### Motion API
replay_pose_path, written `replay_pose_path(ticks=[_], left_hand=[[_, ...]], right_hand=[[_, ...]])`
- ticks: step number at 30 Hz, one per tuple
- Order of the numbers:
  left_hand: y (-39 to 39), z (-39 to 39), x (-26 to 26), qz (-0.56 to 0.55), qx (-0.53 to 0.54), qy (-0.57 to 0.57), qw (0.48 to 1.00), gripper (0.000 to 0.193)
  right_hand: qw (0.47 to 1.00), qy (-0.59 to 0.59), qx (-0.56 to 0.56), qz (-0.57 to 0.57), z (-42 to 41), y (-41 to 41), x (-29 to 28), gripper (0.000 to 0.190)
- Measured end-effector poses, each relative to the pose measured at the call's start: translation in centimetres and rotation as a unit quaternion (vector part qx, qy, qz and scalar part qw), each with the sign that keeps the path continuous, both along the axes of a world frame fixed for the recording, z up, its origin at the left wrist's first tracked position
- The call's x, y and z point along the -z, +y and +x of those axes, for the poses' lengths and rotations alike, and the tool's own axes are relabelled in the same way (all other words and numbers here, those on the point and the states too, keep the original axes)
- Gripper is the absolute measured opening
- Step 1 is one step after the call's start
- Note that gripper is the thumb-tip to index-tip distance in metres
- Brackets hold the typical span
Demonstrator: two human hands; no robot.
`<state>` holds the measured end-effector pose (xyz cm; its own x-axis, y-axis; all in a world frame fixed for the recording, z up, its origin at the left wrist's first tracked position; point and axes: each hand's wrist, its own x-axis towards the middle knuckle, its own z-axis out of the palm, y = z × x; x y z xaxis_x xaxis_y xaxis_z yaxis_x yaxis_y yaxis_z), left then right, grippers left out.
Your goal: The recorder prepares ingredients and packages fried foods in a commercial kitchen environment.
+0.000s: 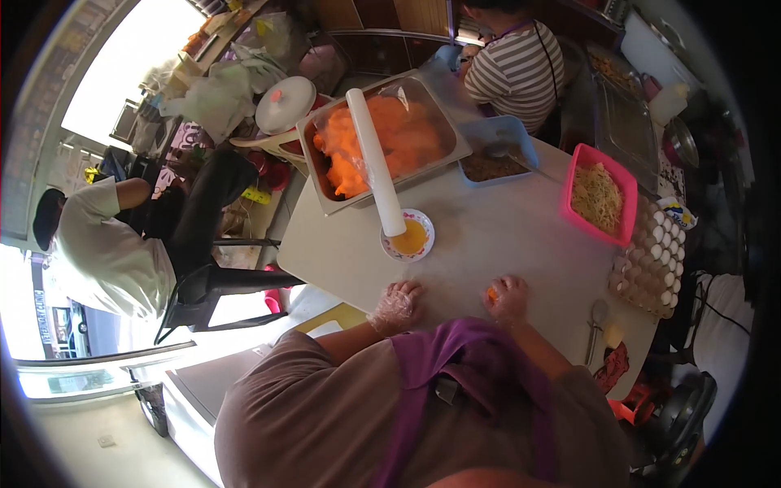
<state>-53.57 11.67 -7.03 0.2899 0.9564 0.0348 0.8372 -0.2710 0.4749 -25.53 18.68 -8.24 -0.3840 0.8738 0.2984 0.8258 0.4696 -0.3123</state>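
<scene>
My left hand [398, 305], in a clear plastic glove, rests at the near edge of the pale table [482, 244]; whether it holds anything is hidden. My gloved right hand [507, 299] is curled around a small piece of orange dough-like food [492, 294]. Beyond my left hand stands a patterned bowl [385, 245] of yellow liquid. A white plastic-wrap roll [373, 158] lies across a steel tray [421, 174] of orange food [406, 131], its near end over the bowl. Behind and to the right are a blue container [529, 143] of brown filling and a pink container [570, 204] of pale shreds.
Egg trays [650, 262] with several white eggs stand at the table's right side, near a metal spoon [595, 326]. A person in a striped shirt [521, 70] is beyond the table. Another in a light shirt [116, 256] sits at the left. A lidded pot [285, 107] stands behind.
</scene>
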Motion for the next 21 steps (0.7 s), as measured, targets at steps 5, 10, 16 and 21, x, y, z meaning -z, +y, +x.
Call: replay_pose_path(ticks=[5, 10, 16, 21], left_hand=[[0.1, -0.7, -0.3, -0.045, -0.095, -0.162, 0.981, 0.038], [1.4, 1.1, -3.7, -0.017, -0.135, -0.108, 0.985, 0.035], [3.4, 8.1, -7.7, -0.171, -0.085, -0.329, 0.925, 0.04], [5.5, 14.5, -7.8, -0.586, -0.228, -0.625, 0.463, 0.061]], right_hand=[[0.993, 0.087, -0.025, -0.07, 1.4, 1.5, 0.4, 0.025], [0.761, 0.583, 0.063, -0.278, 3.4, 2.2, 1.5, 0.022], [0.531, 0.761, 0.108, -0.356, 3.9, 2.1, -5.0, 0.025], [0.504, 0.792, 0.04, -0.342, 2.1, 0.4, -8.7, 0.02]])
